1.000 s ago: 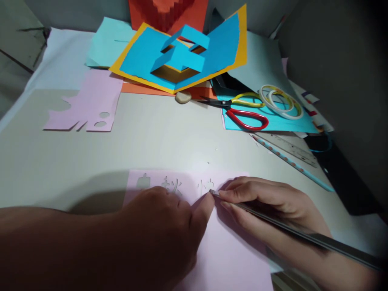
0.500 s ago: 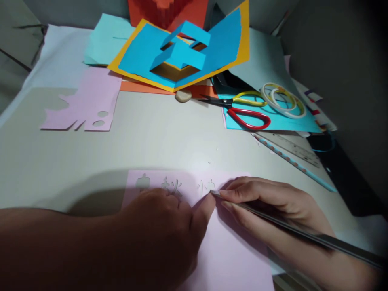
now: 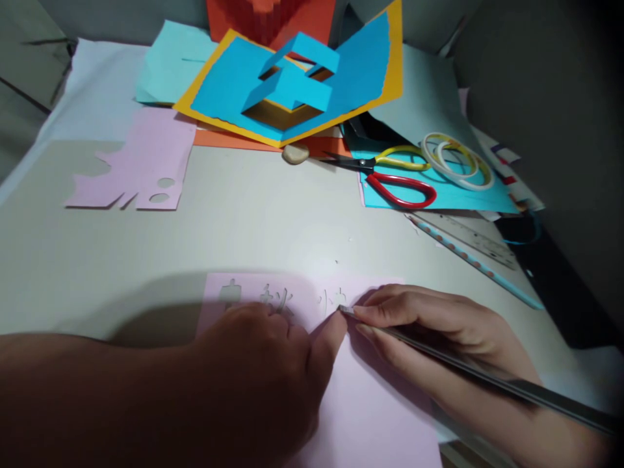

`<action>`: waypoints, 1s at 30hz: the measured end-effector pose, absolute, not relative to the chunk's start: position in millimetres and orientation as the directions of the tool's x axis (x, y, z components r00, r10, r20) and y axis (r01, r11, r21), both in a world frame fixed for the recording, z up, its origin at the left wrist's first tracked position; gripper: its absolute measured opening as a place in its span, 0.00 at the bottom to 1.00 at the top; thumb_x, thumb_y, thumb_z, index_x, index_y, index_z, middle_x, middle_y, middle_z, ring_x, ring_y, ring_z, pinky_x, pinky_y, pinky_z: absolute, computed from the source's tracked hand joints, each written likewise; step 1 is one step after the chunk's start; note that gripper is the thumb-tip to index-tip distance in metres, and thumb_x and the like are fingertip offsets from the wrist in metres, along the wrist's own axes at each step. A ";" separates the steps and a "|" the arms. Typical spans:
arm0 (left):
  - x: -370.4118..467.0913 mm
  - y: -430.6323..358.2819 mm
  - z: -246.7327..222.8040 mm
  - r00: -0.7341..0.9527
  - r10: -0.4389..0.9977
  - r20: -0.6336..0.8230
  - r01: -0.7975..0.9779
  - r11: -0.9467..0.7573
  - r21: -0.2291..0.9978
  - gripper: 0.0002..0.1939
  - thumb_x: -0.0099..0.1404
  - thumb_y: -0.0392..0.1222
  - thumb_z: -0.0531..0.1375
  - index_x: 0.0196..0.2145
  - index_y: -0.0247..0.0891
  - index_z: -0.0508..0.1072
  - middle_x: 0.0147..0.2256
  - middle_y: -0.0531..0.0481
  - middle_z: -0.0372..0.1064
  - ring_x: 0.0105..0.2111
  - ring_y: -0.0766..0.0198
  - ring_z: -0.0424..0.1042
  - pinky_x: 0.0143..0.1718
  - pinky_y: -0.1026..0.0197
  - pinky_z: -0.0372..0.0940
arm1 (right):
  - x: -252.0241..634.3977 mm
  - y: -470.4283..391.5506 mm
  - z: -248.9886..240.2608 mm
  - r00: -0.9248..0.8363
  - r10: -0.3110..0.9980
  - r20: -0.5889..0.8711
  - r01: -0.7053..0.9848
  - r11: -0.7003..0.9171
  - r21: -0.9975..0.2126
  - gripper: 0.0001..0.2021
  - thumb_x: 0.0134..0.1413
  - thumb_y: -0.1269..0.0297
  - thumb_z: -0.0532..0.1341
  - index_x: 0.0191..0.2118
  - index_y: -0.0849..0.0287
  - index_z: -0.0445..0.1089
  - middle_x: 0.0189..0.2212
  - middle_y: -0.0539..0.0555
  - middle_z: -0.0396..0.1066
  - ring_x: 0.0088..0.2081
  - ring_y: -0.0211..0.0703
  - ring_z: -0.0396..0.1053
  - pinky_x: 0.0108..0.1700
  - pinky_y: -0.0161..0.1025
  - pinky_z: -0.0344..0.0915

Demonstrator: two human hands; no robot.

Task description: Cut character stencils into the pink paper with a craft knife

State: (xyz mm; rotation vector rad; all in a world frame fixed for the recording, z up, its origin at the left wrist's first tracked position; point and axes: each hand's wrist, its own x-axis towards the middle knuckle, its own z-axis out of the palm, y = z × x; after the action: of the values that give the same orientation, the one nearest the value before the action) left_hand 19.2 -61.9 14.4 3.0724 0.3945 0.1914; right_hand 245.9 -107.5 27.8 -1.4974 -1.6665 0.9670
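A sheet of pink paper lies on the table in front of me, with character-shaped cut-outs along its far edge. My left hand presses down on this sheet, holding nothing; its fingers are partly bent and one digit reaches toward the blade tip. My right hand is closed round a slim metal craft knife. The knife's tip touches the paper at the lower part of the rightmost cut-out, right beside my left hand's digit. My left hand hides part of the middle of the sheet.
Beyond the sheet stand a blue and yellow pop-up card and a red card. Scissors, tape rolls, a pencil and a ruler lie at the right. A cut pink scrap lies at the left.
Almost nothing differs. Both hands and the knife tip keep their places on the pink paper; the view has shifted very slightly.
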 end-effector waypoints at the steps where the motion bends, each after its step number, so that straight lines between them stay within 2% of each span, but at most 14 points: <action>1: 18.9 -62.3 14.1 0.961 0.251 0.118 0.247 -0.968 0.048 0.34 0.62 0.42 0.60 0.62 0.21 0.64 0.26 0.51 0.69 0.21 0.57 0.65 0.17 0.51 0.66 | 245.9 -107.0 28.2 -0.096 0.995 0.012 0.489 0.058 -0.870 0.07 0.56 0.66 0.69 0.39 0.46 0.80 0.38 0.47 0.84 0.40 0.41 0.81 0.33 0.30 0.74; 7: 19.3 -65.1 10.9 0.946 0.280 0.161 0.280 -0.960 0.024 0.31 0.62 0.40 0.60 0.61 0.23 0.65 0.25 0.52 0.68 0.20 0.56 0.67 0.17 0.50 0.66 | 247.7 -104.9 28.1 -0.140 0.990 0.031 0.473 0.094 -0.876 0.05 0.57 0.67 0.68 0.37 0.48 0.79 0.35 0.46 0.83 0.37 0.39 0.80 0.34 0.30 0.74; 13: 20.0 -66.0 8.7 0.938 0.307 0.162 0.303 -0.952 0.048 0.30 0.63 0.39 0.59 0.61 0.23 0.64 0.26 0.52 0.70 0.21 0.56 0.69 0.18 0.49 0.68 | 247.5 -107.2 28.9 -0.133 0.991 0.013 0.496 0.078 -0.865 0.06 0.57 0.67 0.68 0.39 0.47 0.79 0.37 0.46 0.83 0.39 0.40 0.81 0.34 0.31 0.73; 20: 22.1 -70.1 8.1 0.932 0.319 0.174 0.328 -0.944 -0.022 0.28 0.64 0.38 0.56 0.60 0.22 0.67 0.25 0.51 0.68 0.21 0.56 0.67 0.18 0.51 0.64 | 240.2 -115.8 24.4 -0.041 0.998 0.052 0.533 0.066 -0.844 0.05 0.57 0.65 0.69 0.37 0.44 0.77 0.37 0.44 0.83 0.37 0.40 0.81 0.33 0.32 0.73; 23: 22.9 -71.6 5.6 0.926 0.332 0.182 0.342 -0.939 -0.026 0.27 0.64 0.38 0.56 0.60 0.24 0.68 0.24 0.52 0.67 0.20 0.56 0.66 0.18 0.50 0.63 | 239.9 -114.2 24.2 -0.075 0.994 0.081 0.553 0.109 -0.826 0.07 0.57 0.66 0.69 0.39 0.45 0.77 0.38 0.45 0.83 0.38 0.41 0.81 0.34 0.32 0.73; 30: 23.8 -70.0 3.7 0.917 0.345 0.202 0.353 -0.936 -0.003 0.24 0.66 0.37 0.54 0.58 0.27 0.70 0.23 0.53 0.68 0.19 0.56 0.68 0.18 0.50 0.64 | 242.2 -104.6 28.5 -0.112 0.992 0.053 0.540 0.106 -0.835 0.03 0.57 0.66 0.68 0.35 0.50 0.78 0.34 0.49 0.83 0.35 0.42 0.81 0.34 0.33 0.75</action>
State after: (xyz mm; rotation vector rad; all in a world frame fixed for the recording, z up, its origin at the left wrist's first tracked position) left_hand 23.8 -70.0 3.7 3.1142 0.5671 0.3162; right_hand 242.2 -104.6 28.5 -1.5058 -1.7342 0.8835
